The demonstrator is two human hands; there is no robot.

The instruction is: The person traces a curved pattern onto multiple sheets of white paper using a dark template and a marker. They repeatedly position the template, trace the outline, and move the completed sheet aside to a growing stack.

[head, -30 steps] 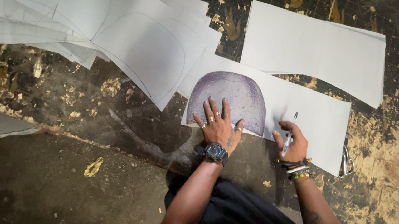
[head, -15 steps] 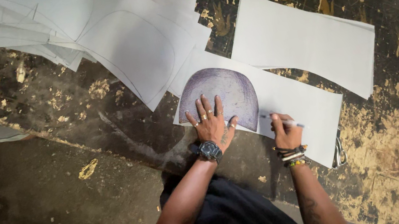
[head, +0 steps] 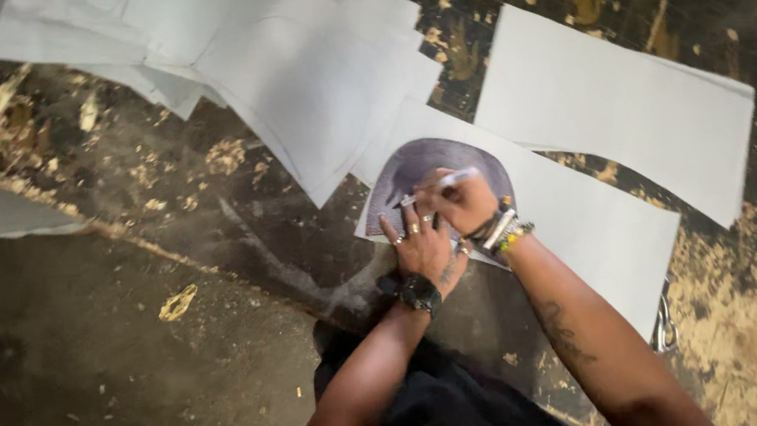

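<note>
The rounded grey-purple template [head: 432,169] is best pinned flat on the white sheet [head: 594,229] by the left hand [head: 424,246], fingers spread, while the pale marker [head: 440,183], gripped in the closed right hand [head: 466,201], is kept tight along its edge.

Matt white paper sheets [head: 605,106], rough paint-flecked floor [head: 103,388], metal rings [head: 411,229]

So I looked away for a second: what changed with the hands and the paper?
The right hand, gripping a pen, moved from the sheet's lower edge up over the purple template, crossing above the left hand. The left hand stayed flat on the template; template and sheets kept their places.
</note>
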